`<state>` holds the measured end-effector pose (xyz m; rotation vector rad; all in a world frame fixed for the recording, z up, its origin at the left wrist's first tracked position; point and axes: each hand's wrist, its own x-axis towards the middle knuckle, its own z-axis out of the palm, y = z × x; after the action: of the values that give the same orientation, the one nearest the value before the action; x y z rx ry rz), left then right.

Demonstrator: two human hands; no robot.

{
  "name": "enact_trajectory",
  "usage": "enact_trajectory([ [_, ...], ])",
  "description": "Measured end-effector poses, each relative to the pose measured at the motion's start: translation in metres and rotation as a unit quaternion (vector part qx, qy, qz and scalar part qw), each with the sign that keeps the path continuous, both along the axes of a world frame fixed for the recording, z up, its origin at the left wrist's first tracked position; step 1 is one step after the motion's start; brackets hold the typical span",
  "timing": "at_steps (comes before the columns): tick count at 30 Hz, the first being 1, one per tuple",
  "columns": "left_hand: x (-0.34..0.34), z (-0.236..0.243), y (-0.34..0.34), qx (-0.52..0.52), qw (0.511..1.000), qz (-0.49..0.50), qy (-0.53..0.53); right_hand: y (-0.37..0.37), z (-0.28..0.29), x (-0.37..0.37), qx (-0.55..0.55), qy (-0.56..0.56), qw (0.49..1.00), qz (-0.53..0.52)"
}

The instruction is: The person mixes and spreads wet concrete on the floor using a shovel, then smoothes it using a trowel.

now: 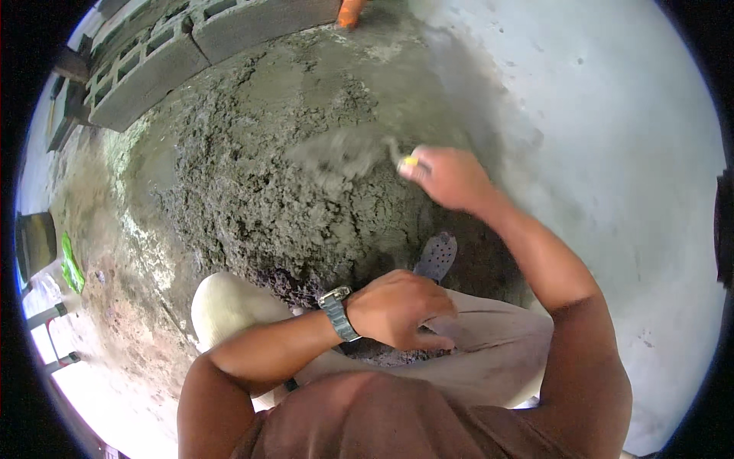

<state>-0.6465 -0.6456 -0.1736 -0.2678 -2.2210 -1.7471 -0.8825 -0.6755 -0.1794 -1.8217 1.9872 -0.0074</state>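
Note:
My right hand [451, 176] is closed round the handle of a trowel [329, 153], with a spot of yellow showing at the grip. Its blade is smeared by motion over wet grey mortar [252, 176], which lies in a rough, lumpy layer on the floor. Whether the blade touches the mortar I cannot tell. Across my lap lies my left hand [401, 310], resting near my right thigh with nothing in it, thumb apart from the loosely bent fingers. A dark wristwatch [336, 314] is on that wrist.
Hollow concrete blocks [153, 73] line the far left, near an orange pipe-like piece [349, 14]. A pale wall [604, 153] rises on the right. At the left lie a dark container [36, 245] and a green wrapper [72, 264]. A dotted grey shoe [438, 256] stands by the mortar.

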Motion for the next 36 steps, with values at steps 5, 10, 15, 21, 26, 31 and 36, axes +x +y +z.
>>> enact_trajectory([
  [5,0.004,0.007,-0.016,0.007,0.999,0.030,-0.015,-0.077,-0.097,-0.078,0.038,-0.018,0.973,-0.225],
  [10,0.012,0.010,-0.025,0.058,0.995,0.075,-0.026,-0.162,-0.159,-0.104,0.009,0.052,0.973,-0.227],
  [15,0.005,0.053,-0.028,0.119,0.984,0.113,-0.075,-0.152,-0.178,-0.115,0.090,0.029,0.985,-0.143],
  [21,-0.009,0.113,-0.014,0.210,0.956,0.168,-0.116,-0.098,-0.092,-0.043,0.124,-0.084,0.986,-0.068],
  [26,-0.017,0.160,0.009,0.233,0.940,0.205,-0.140,-0.051,-0.024,0.052,0.177,-0.118,0.974,-0.082],
  [31,0.056,0.234,0.037,0.250,0.895,0.247,-0.273,0.002,0.036,0.106,0.100,-0.119,0.984,-0.083],
  [36,0.189,0.301,0.095,0.145,0.855,0.272,-0.418,0.046,0.101,0.147,0.094,-0.127,0.977,-0.143],
])
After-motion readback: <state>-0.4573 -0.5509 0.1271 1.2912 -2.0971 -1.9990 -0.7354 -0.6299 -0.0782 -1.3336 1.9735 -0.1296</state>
